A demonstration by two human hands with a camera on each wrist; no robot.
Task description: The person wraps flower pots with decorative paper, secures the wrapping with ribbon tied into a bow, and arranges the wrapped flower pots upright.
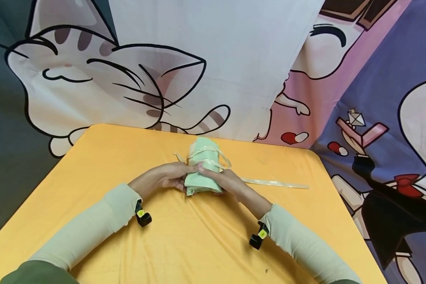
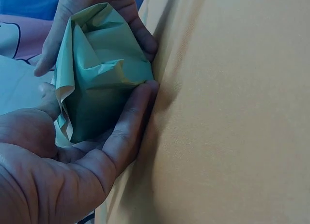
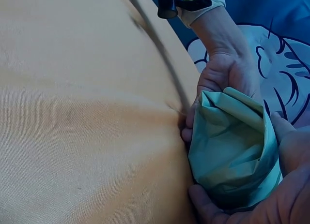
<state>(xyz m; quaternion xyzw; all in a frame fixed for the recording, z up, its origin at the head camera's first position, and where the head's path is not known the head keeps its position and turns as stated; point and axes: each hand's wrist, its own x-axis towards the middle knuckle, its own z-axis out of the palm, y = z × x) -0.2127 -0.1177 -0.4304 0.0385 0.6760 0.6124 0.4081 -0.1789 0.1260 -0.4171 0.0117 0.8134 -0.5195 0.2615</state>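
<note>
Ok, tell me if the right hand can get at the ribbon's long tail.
Probably yes: the tail lies uncovered beside the right hand, though that hand now holds the bundle.

Left hand and right hand grip pale-green bundle from both sides, ribbon across it, apparently the same strip trailing rightward over yellow cloth.

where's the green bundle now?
Head view: the green bundle is near centre, toward the far side of the yellow table, held between left hand and right hand.
</note>
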